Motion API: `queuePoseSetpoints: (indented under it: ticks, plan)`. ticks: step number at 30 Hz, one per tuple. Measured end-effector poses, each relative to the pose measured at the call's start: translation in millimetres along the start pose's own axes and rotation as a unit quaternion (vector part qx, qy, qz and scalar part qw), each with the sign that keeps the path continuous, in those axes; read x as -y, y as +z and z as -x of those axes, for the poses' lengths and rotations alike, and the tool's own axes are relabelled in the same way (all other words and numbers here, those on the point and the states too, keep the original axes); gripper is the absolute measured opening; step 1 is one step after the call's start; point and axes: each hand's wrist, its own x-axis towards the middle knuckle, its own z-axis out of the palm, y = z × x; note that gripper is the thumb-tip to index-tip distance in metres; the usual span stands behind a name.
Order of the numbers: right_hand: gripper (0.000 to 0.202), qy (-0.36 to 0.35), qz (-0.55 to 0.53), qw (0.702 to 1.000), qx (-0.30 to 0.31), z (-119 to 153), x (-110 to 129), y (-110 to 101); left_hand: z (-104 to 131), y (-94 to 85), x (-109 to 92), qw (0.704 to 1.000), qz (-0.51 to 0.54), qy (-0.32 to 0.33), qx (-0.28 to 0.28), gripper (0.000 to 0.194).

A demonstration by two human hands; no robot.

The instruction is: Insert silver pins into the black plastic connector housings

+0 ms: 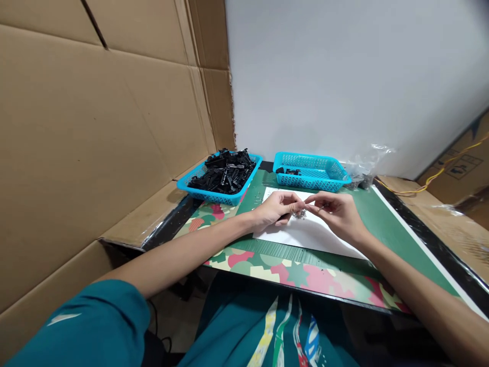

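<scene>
My left hand and my right hand meet fingertip to fingertip over a white sheet. Both are closed in a pinch, and whatever sits between the fingertips is too small to make out. Under the fingertips lies a little heap of small metallic pieces on the sheet. The sheet rests on a green mat on the table.
A blue basket heaped with black plastic parts stands back left. Behind the sheet is another blue basket with a few black pieces. Beside it sits a clear plastic bag. Cardboard walls the left side.
</scene>
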Motion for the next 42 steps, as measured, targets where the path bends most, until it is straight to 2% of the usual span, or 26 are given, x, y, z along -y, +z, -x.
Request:
queuePoseSetpoints:
  ticks: [4,9,13,14,17,20,25,32,37,42]
  plan:
    - [0.021,-0.013,-0.019,1.000,0.010,0,0,-3,1,0.4,-1,1.000,-0.005,-0.011,0.008,0.043]
    - [0.021,0.011,-0.036,0.999,0.008,1,-2,-7,-2,2.7,0,0.999,-0.029,0.011,-0.009,0.043]
    - [0.020,0.008,-0.002,1.000,-0.013,1,0,-7,-1,4.1,-3,0.999,0.027,0.006,-0.036,0.044]
    - [0.019,0.004,0.007,1.000,-0.019,1,0,-7,0,4.0,-4,0.998,0.048,0.012,-0.044,0.052]
    - [0.017,-0.011,0.019,0.999,-0.038,3,-2,-7,0,1.3,-3,0.994,0.081,0.050,-0.046,0.095]
    - [0.015,-0.017,0.031,0.998,-0.057,3,-4,-8,-4,-5.0,2,0.994,0.062,0.084,-0.034,0.110]
    - [0.016,-0.015,0.033,0.997,-0.068,3,-2,-8,-10,-13.9,8,0.989,0.003,0.136,-0.058,0.102]
    - [0.015,-0.066,0.023,0.996,-0.060,5,-3,-5,-3,-2.9,4,0.984,-0.075,0.160,-0.013,0.047]
    - [0.014,-0.083,0.026,0.995,-0.043,6,-8,-5,-1,5.7,3,0.984,-0.095,0.152,0.011,0.034]
    - [0.015,-0.094,0.044,0.994,-0.039,7,-6,-4,0,5.9,1,0.984,-0.117,0.128,0.025,0.023]
